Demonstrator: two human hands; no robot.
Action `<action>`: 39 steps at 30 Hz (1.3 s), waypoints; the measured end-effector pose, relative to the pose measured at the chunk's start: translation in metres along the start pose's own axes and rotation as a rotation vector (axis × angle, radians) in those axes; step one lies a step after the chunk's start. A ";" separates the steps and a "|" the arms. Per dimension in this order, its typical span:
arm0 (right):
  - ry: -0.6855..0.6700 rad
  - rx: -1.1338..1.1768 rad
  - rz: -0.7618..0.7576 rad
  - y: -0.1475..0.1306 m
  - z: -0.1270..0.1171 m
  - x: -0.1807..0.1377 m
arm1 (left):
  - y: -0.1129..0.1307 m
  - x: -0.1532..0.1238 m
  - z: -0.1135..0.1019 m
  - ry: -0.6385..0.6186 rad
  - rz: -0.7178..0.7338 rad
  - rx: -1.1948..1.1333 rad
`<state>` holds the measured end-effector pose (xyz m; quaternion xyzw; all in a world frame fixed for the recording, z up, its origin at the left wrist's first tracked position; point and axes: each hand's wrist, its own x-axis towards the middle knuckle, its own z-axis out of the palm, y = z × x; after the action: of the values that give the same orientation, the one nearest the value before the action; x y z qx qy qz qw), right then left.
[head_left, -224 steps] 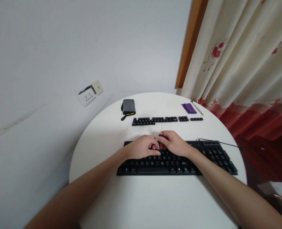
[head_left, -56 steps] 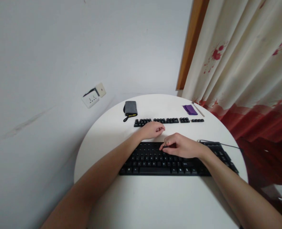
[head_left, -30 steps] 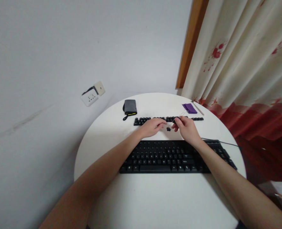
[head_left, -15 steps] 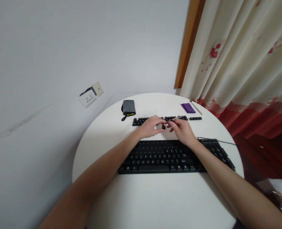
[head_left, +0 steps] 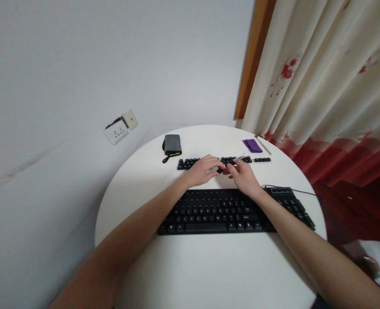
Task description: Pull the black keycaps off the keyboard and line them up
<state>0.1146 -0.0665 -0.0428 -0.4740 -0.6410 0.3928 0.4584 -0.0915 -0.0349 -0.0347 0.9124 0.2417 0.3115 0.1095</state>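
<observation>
Above the far edge of the black keyboard (head_left: pixel 206 218), my left hand (head_left: pixel 202 171) is closed, pinching a small black keycap (head_left: pixel 219 171) between thumb and fingers. Close beside it, my right hand (head_left: pixel 244 177) grips a slim tool with a dark handle (head_left: pixel 231 162). Thin metal wire sticks out of its far end, which looks like a keycap puller. The fingertips of both hands almost meet; whether they touch is hard to tell. Behind the hands, loose black keycaps (head_left: pixel 186 164) stand in rows, partly hidden by my fingers. Small posts show along the keyboard's upper rows where caps are off.
A grey pouch (head_left: pixel 172 144) with a black loop lies at the back left of the round white table (head_left: pixel 190 270). A purple cloth packet (head_left: pixel 252 146) and a thin light stick (head_left: pixel 263 145) are at the back right. The keyboard's cable (head_left: pixel 301 190) runs off the right edge.
My left fingers have closed in around the keycap, which has tilted and moved slightly down-left. The tool in my right hand has turned a little. The view has shifted slightly.
</observation>
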 end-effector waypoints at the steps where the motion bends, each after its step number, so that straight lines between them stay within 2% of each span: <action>1: 0.006 -0.024 -0.022 0.002 0.000 0.001 | 0.000 0.000 0.000 0.008 0.032 0.011; 4: 0.032 -0.062 -0.052 0.006 -0.001 0.002 | 0.000 0.001 -0.001 0.025 0.071 0.066; 11: 0.036 -0.077 -0.032 0.006 0.002 0.000 | 0.003 0.000 -0.002 0.023 0.027 0.152; 19: 0.021 -0.082 0.037 0.002 0.001 -0.001 | 0.001 -0.001 -0.001 -0.025 0.012 0.129; 25: -0.018 -0.177 -0.010 0.002 -0.001 -0.002 | 0.002 0.001 0.000 -0.051 0.053 0.078; 32: 0.080 -0.196 0.032 0.001 -0.003 -0.001 | -0.001 0.000 0.001 -0.060 -0.015 0.046; 39: 0.143 -0.174 0.045 -0.005 -0.005 0.000 | -0.004 -0.004 0.002 -0.155 -0.152 0.196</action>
<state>0.1183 -0.0671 -0.0366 -0.5532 -0.6275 0.3113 0.4510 -0.0940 -0.0337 -0.0394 0.9191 0.3303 0.2056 0.0617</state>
